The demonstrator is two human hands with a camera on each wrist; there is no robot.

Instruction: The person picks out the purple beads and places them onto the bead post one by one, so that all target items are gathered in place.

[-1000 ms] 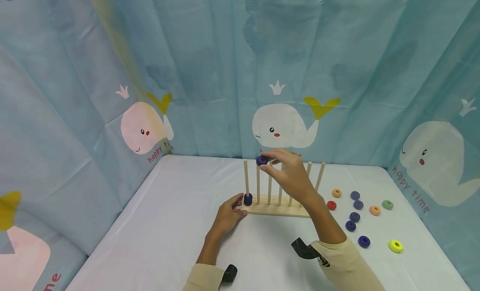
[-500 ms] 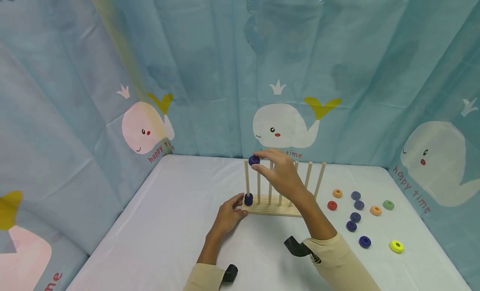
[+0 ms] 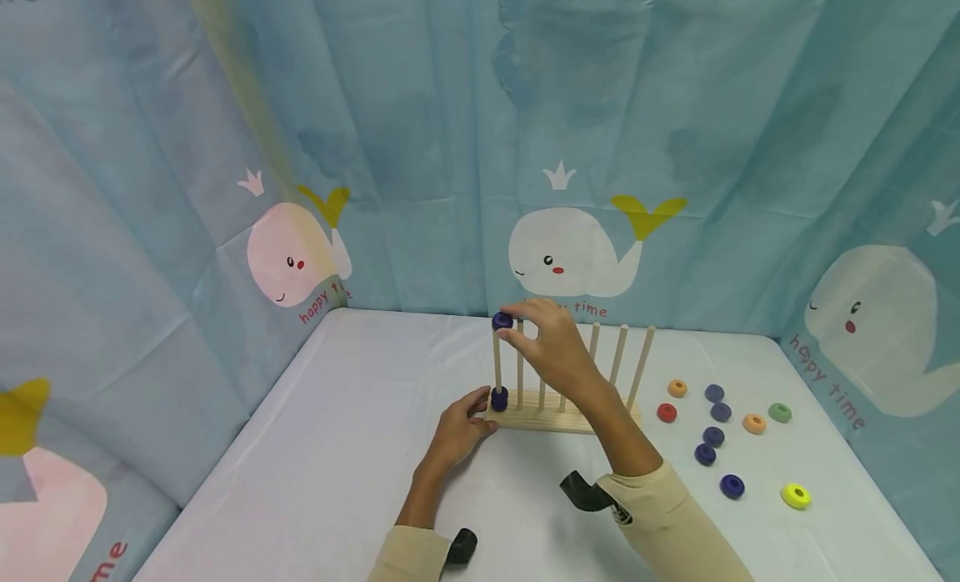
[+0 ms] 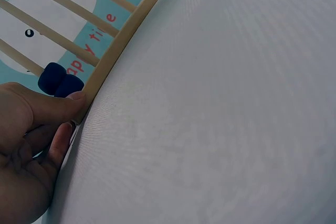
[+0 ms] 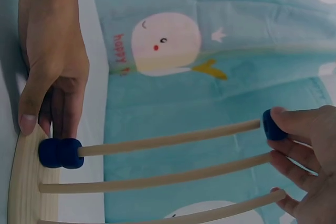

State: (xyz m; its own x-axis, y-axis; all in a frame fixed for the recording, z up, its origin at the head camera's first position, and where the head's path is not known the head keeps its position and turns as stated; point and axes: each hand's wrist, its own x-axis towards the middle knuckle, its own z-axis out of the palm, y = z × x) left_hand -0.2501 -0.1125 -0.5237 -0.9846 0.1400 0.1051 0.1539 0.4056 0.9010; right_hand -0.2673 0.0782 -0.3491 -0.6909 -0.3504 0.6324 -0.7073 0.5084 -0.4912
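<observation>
A dark blue bead [image 3: 502,322] is pinched between the thumb and fingers of the right hand [image 3: 555,348], at the tip of the leftmost upright peg [image 3: 497,358] on a wooden rack [image 3: 525,418]. Two stacked blue beads [image 3: 499,398] sit at that peg's foot. The left hand [image 3: 457,429] grips the rack's left end. To the right, loose blue, orange, red, green and yellow beads [image 3: 732,486] lie scattered on the white surface [image 3: 322,482]. Beyond hangs a blue whale-print curtain [image 3: 420,148].
</observation>
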